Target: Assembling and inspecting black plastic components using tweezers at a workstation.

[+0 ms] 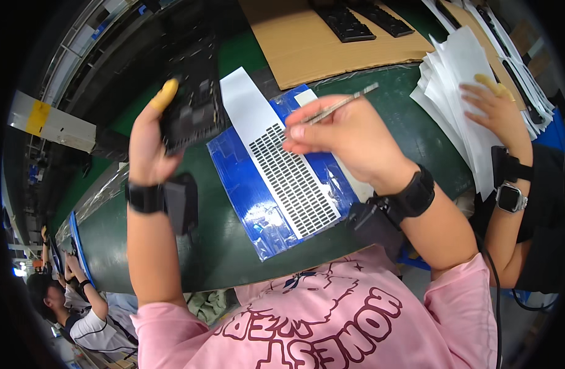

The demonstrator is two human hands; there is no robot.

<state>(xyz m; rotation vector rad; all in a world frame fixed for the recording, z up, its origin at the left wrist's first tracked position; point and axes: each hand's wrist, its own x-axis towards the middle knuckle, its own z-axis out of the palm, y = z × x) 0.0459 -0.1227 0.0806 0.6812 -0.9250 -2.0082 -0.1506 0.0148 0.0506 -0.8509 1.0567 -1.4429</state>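
green table (224,258); hands (148,144) (339,126) clamp shadowy black panel (193,107) (left), part-hidden metal tool (361,93) (right)

White sheet (277,163), rows of black rectangles (295,190); blue board (250,190); dark-green table (405,123)

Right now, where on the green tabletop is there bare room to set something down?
Between the right forearm and the white sheets, and between the left forearm and the blue board, the green tabletop is bare. The board itself is crowded: the right hand holds a metal tool over its patterned sheet. A co-worker's hand is over the white sheets.
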